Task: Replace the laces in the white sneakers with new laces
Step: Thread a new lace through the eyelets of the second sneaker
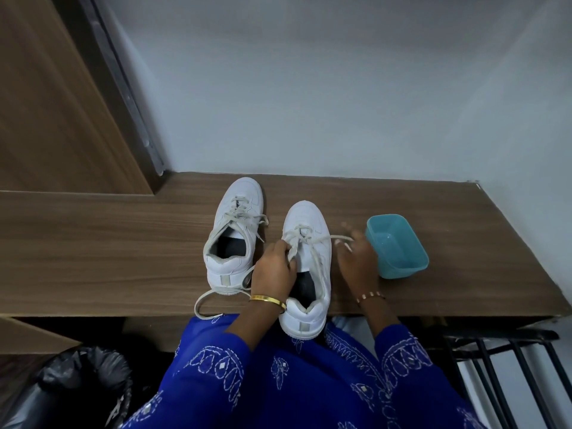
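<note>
Pinching a loop of worn off-white lace (292,253) over the tongue: left hand (274,269), gold bangle at wrist; right hand (356,258) blurred, fingers spread and loose, lace end (340,239) running taut toward it, actual hold impossible to tell; nearer white leather sneaker (306,267) on brown wood-grain shelf (123,258), heel overhanging front edge; second white sneaker (233,233) just left, laced, one end trailing off the edge; teal plastic tub (397,246) just right of right hand.
</note>
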